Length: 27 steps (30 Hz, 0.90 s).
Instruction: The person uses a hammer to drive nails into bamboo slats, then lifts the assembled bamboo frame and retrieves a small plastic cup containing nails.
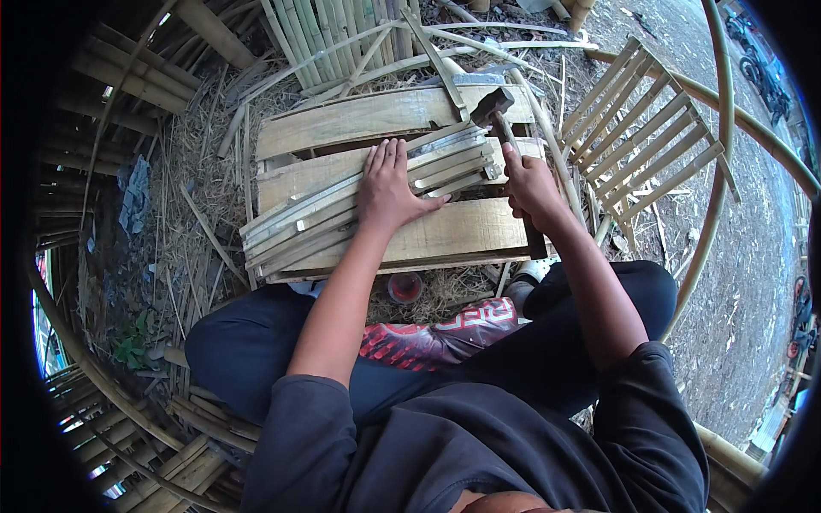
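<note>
My left hand [392, 190] lies flat across a bundle of bamboo slats [308, 205], its fingers stretched out and the thumb spread to the right. The slats run slantwise, side by side, over a low bench of wooden planks [355, 117]. A hammer [493, 106] is in my right hand [532, 188], the fingers wrapped round its handle. Its dark metal head is up by the right end of the slats, and the handle's lower end sticks out below my fist. Whether the head touches the slats I cannot tell.
A ladder-like bamboo rack [646, 128] leans right of the bench. Upright bamboo strips [321, 38] stand behind it. A small cup of red stuff [405, 287] sits at the near edge, by a red-and-black printed cloth [436, 338]. Straw and bamboo scraps litter the ground.
</note>
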Tool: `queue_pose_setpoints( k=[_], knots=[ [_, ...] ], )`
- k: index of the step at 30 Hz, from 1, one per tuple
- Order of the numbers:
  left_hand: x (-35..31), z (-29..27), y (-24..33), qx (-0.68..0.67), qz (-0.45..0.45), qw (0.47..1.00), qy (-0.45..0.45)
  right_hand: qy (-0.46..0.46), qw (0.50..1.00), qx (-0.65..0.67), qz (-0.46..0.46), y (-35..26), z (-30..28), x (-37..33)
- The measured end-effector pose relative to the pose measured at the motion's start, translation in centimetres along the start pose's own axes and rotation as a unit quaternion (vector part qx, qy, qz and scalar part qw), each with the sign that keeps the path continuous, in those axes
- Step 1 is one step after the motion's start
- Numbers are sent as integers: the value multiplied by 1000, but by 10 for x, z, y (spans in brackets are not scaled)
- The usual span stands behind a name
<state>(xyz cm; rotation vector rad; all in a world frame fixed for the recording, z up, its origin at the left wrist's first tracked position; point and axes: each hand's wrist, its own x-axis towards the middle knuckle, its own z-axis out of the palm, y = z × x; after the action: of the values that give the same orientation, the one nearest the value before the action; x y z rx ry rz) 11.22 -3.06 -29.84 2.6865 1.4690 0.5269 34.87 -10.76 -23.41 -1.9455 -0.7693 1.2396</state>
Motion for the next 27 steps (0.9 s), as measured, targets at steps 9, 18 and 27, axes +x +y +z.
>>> queue_pose_setpoints(
  k=[9, 18, 27],
  knots=[
    [0, 2, 0, 12, 3, 1000, 0, 21, 997, -74, -19, 0, 0, -1],
    [1, 2, 0, 21, -3, 1000, -9, -22, 992, 125, 25, -2, -11, 11],
    [1, 2, 1, 21, -11, 999, -23, 99, 972, -168, -134, 15, -4, 18]
  ],
)
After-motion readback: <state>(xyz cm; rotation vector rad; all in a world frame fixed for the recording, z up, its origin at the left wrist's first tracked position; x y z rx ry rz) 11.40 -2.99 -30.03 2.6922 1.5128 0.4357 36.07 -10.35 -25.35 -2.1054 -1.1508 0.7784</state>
